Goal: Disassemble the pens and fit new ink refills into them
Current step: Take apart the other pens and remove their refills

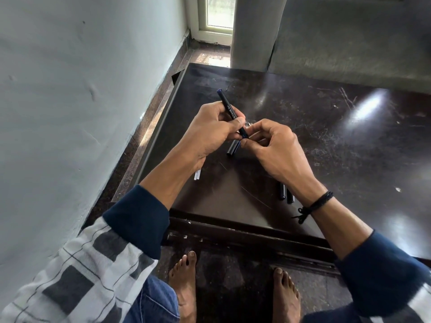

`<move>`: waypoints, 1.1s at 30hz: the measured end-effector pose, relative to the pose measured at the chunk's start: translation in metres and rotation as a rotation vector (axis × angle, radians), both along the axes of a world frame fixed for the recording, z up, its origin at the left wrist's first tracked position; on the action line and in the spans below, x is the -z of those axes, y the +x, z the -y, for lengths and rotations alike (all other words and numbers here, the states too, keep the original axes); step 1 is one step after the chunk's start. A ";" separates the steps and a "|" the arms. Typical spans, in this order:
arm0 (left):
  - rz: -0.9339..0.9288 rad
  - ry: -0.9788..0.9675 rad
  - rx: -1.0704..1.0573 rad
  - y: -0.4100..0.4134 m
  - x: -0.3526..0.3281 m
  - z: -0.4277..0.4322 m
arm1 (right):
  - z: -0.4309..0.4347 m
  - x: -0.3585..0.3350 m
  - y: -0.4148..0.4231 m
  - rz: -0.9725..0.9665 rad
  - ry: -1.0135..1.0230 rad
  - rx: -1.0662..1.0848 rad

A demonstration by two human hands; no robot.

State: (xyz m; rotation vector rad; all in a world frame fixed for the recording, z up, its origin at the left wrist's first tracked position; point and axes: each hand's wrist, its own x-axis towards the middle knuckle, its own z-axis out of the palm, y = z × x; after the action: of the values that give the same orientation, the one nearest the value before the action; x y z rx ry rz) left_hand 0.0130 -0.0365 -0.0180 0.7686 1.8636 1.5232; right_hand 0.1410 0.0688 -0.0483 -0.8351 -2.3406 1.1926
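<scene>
A dark, scratched table (326, 127) fills the middle — glare on its right side. A pale wall (70, 89) runs along the left; a grey sofa (349, 36) and window (218, 12) sit far.

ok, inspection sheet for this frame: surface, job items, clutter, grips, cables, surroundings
Surface: dark glossy table, scratched, with glare patches.
Job's things: black pen barrel held tilted; black tube piece just below the hands; two clear refills by the left wrist; two black pen parts by the right wrist.
Clutter: small white speck on the table's right side.
Grips: left hand shut on the barrel; right hand pinching at its lower end, item there unclear.
Cables: nothing seen.
Surroundings: pale wall left, window, grey sofa behind, bare feet on the floor.
</scene>
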 end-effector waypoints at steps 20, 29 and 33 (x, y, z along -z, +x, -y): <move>0.004 0.021 -0.017 0.000 0.000 0.000 | 0.003 -0.004 0.001 0.013 0.023 0.024; 0.014 0.014 -0.034 0.001 -0.002 0.000 | 0.003 -0.006 0.001 -0.001 0.017 0.052; 0.016 0.012 -0.039 0.002 -0.002 0.001 | 0.003 -0.007 0.001 -0.004 0.014 0.042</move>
State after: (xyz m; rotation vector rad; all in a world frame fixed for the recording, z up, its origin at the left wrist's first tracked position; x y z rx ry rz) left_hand 0.0153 -0.0371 -0.0157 0.7274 1.8698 1.5616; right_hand 0.1420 0.0660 -0.0416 -0.8723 -2.3143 1.1581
